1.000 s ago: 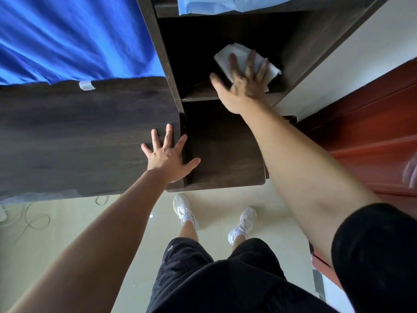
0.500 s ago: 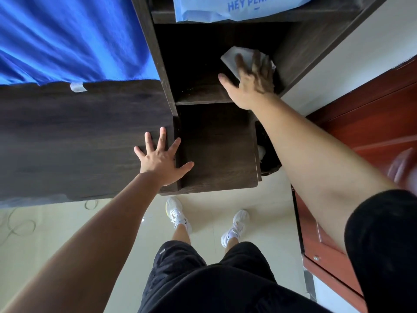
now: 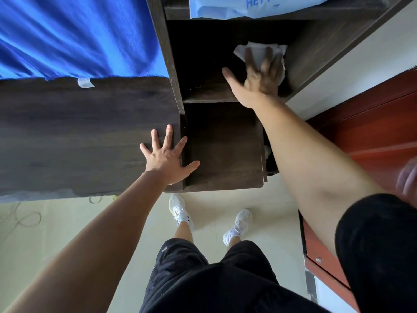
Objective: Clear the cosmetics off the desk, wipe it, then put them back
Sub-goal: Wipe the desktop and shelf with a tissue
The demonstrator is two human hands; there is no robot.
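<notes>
A white wiping cloth (image 3: 259, 50) is seen in the upper centre-right of the frame, crumpled and ragged at its edges, lying in the far right corner of a dark open shelf compartment (image 3: 203, 53). It is pressed down by the right hand (image 3: 259, 80), whose fingers are held straight and slightly apart on top of it, with the thumb stretched out to the left. The hand is deep in shadow there, so how much of the cloth is covered cannot be told exactly.

The left hand (image 3: 168, 159) is laid flat at the centre of the frame on the dark wood-grain desk (image 3: 67, 136), fingers spread wide, the thumb reaching over the edge of a dark panel (image 3: 225, 150) that is possibly a lower part of the desk top.

A bright blue fabric (image 3: 79, 35) with a small white tag is draped over the desk's far part at the upper left. A pale blue printed bag (image 3: 248, 7) is set on the shelf above the compartment. Below, a cream floor (image 3: 259, 199), white shoes (image 3: 180, 211) and loose cables (image 3: 24, 218) are seen; red-brown furniture (image 3: 372, 132) is placed along the right edge.
</notes>
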